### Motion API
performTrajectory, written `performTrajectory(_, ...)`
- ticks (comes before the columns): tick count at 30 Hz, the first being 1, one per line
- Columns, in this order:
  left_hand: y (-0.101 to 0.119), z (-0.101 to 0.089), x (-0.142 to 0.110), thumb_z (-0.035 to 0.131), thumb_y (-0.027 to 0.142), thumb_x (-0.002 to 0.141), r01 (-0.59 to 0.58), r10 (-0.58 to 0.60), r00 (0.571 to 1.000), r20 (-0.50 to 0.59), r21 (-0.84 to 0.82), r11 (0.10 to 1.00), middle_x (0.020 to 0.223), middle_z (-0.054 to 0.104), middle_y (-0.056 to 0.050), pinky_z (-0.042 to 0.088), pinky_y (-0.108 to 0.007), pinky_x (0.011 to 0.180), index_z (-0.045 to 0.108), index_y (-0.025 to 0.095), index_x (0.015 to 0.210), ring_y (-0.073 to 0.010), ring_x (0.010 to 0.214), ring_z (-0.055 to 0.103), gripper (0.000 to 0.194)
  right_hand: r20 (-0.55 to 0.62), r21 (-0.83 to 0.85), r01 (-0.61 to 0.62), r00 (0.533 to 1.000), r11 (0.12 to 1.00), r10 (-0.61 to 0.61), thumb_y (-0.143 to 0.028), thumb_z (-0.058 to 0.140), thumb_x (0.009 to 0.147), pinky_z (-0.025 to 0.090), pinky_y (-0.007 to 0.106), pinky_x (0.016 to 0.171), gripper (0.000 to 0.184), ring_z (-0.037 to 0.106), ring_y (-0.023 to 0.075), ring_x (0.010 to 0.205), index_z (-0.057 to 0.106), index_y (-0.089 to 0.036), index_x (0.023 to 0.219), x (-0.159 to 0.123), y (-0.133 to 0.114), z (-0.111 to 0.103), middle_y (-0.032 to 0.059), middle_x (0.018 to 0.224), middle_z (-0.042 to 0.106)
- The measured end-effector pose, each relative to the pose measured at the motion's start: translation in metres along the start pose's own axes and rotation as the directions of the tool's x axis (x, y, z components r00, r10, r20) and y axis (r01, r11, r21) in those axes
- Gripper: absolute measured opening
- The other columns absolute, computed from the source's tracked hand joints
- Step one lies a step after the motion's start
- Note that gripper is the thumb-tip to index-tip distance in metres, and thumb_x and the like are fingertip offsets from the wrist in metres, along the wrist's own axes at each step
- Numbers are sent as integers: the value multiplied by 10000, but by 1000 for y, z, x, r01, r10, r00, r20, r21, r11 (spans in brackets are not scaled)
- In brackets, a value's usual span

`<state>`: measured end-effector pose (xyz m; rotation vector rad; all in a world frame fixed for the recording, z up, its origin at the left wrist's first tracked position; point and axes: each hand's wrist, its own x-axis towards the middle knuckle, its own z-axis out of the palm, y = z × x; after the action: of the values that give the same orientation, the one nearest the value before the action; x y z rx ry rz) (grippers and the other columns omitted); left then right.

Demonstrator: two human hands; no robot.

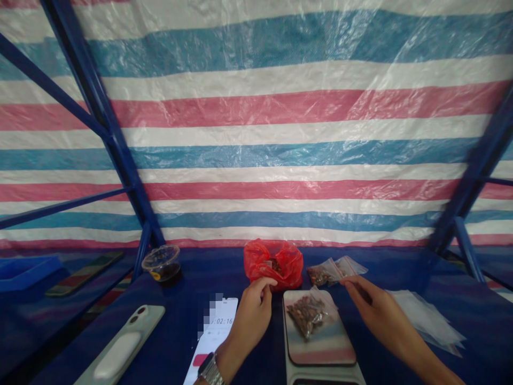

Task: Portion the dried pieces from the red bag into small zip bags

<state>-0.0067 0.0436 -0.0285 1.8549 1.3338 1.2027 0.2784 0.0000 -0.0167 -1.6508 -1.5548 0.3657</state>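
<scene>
My left hand (251, 315), with a metal wristwatch (210, 370) on its wrist, pinches the lower edge of a red plastic bag (274, 264) holding brown pieces. My right hand (372, 313) reaches in from the right, its fingertips at small clear zip bags (335, 270), one with brown pieces inside. Between my hands, a flat digital scale (319, 330) carries a clear bag of dried brown pieces (308, 315). The scale's display is mostly out of view at the bottom edge.
A phone showing a timer (212, 334) and a white-cased phone (119, 343) lie on the blue table (188, 289). A stack of clear bags (425, 321) lies right. A lidded cup (161, 264), blue tray (24, 272), and striped tarp (256, 155) on blue frames stand behind.
</scene>
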Motion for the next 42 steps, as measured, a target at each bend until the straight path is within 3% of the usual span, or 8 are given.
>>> performTrajectory(8, 11, -5, 0, 468, 239, 955, -29, 29, 999, -20, -38, 999, 900, 800, -48, 538, -329, 810, 734, 228, 824, -232, 892, 746, 297, 275, -166, 11, 961, 986, 36, -530, 444, 944, 443, 332, 627, 411, 693, 249, 670, 717, -267, 783, -12, -24, -5, 36, 743, 772)
performTrajectory(15, 24, 0, -5, 447, 189, 960, -76, 76, 997, 23, -29, 997, 890, 777, -44, 513, -327, 807, 737, 230, 831, -223, 866, 716, 320, 261, -302, -51, 956, 952, 134, -529, 462, 942, 439, 366, 670, 427, 722, 287, 744, 727, -261, 740, -18, -28, 3, 76, 790, 786)
performTrajectory(20, 35, 7, -15, 507, 254, 983, -98, 99, 994, 38, -21, 995, 1055, 767, -92, 507, -397, 961, 778, 218, 1029, -271, 1041, 686, 277, 254, -102, 23, 967, 994, 4, -493, 497, 898, 471, 329, 625, 369, 678, 247, 673, 725, -251, 738, -15, -36, 7, 57, 723, 753)
performTrajectory(25, 38, 20, -13, 568, 430, 988, 41, -31, 998, 49, -198, 979, 1153, 744, -130, 501, -420, 1005, 752, 206, 1239, -291, 1081, 680, 384, 272, 181, 109, 950, 978, -156, -529, 497, 913, 486, 282, 628, 363, 626, 199, 677, 667, -243, 768, 7, -75, 10, 15, 697, 673)
performTrajectory(30, 40, 34, 4, 703, 577, 865, 205, -218, 974, 57, -621, 756, 1085, 788, -165, 549, -389, 918, 738, 127, 1155, -301, 1004, 735, 537, 339, 194, 82, 929, 978, -145, -539, 527, 865, 460, 276, 533, 362, 597, 181, 561, 630, -224, 719, 61, -106, 18, 16, 630, 656)
performTrajectory(34, 38, 35, 15, 825, 626, 734, 262, -397, 918, 9, -765, 588, 1016, 792, -166, 563, -347, 846, 739, 102, 1069, -292, 960, 748, 628, 385, 115, 99, 913, 988, -136, -555, 558, 839, 440, 274, 486, 391, 591, 172, 507, 648, -213, 673, 92, -120, 30, 44, 631, 699)
performTrajectory(39, 33, 31, 18, 838, 658, 711, 228, -429, 903, -19, -824, 519, 894, 789, -118, 561, -316, 743, 741, 125, 871, -224, 772, 723, 565, 405, 136, 22, 911, 991, -76, -510, 593, 800, 428, 255, 433, 349, 632, 188, 537, 748, -201, 851, 90, -126, 50, 60, 729, 769)
performTrajectory(42, 32, 36, 19, 833, 668, 715, 227, -398, 917, 22, -849, 476, 876, 791, -113, 556, -309, 729, 756, 119, 876, -228, 780, 726, 577, 425, 120, 29, 902, 992, -78, -476, 578, 795, 418, 263, 448, 337, 627, 196, 545, 774, -202, 791, 88, -122, 56, 47, 680, 757)
